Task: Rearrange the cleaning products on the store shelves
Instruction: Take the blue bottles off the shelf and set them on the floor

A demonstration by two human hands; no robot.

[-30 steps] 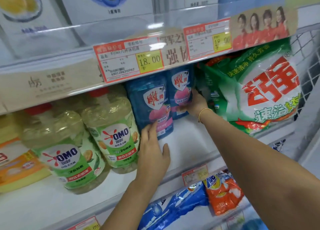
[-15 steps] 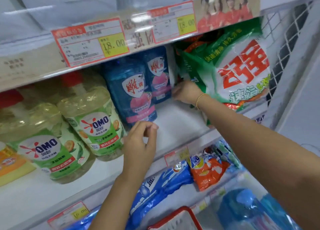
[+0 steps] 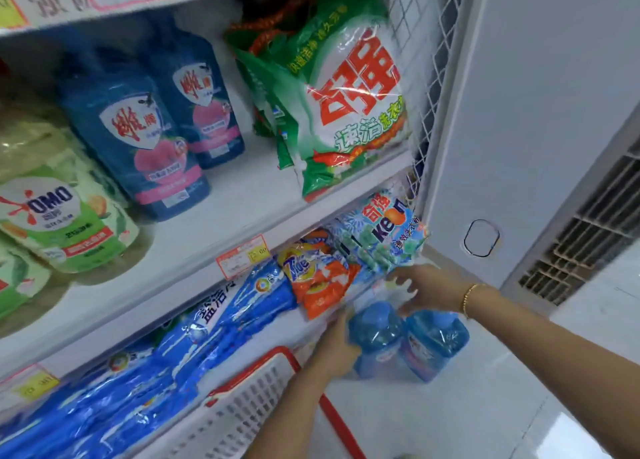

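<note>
Two blue bottles wrapped together in clear plastic (image 3: 405,341) hang low in front of the bottom shelf, above the floor. My left hand (image 3: 337,349) grips the left bottle from its side. My right hand (image 3: 427,290) hovers over the bottle tops with fingers spread, its thumb touching the wrap. On the middle shelf (image 3: 221,223) stand two blue pouches with pink labels (image 3: 138,140), both apart from my hands.
A green washing powder bag (image 3: 349,105) leans by the wire side panel. OMO bottles (image 3: 59,209) stand at the left. Below lie an orange Tide bag (image 3: 318,275), a Keon bag (image 3: 384,230) and blue bags (image 3: 242,306). A red-rimmed basket (image 3: 256,389) sits underneath, a white cabinet (image 3: 519,147) at the right.
Both hands left the blue pouches on the middle shelf and dropped down to the wrapped blue bottles. The view tilted down and to the right.
</note>
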